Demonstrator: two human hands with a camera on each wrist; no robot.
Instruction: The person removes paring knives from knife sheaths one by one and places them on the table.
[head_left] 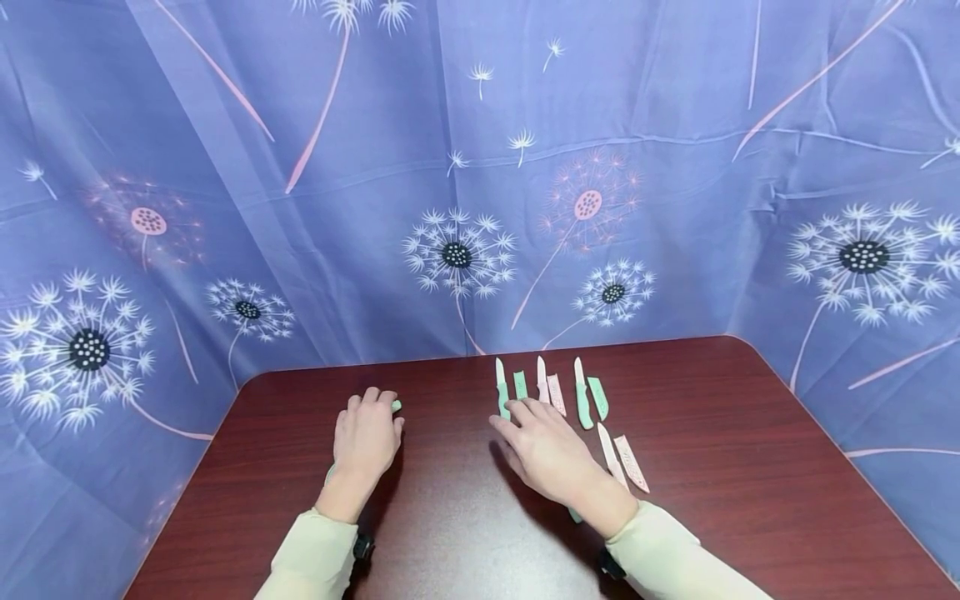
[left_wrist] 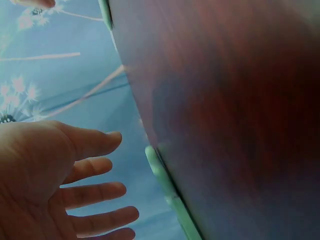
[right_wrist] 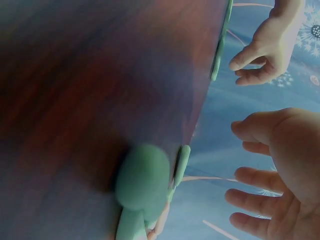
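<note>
My left hand [head_left: 367, 437] is held over a long green thing [left_wrist: 160, 170] that looks like a sheathed paring knife. In the left wrist view the fingers are spread, apart from it. My right hand [head_left: 551, 450] hangs over the table with relaxed fingers, holding nothing. Just beyond its fingertips lies a paring knife with a green handle [head_left: 502, 400], blade pointing away. A green sheath [head_left: 520, 385] lies beside that knife. Under the right wrist a green rounded end [right_wrist: 143, 177] shows close to the camera; the forearm hides the rest in the head view.
Right of my right hand lie a pink-handled knife [head_left: 542, 375] with a pink sheath [head_left: 556, 393], and a green-handled knife [head_left: 582, 404] with a green sheath [head_left: 597, 398]. Nearer are a white blade [head_left: 611, 454] and another pink sheath [head_left: 632, 463]. A blue curtain [head_left: 360, 275] borders the brown table [head_left: 450, 500].
</note>
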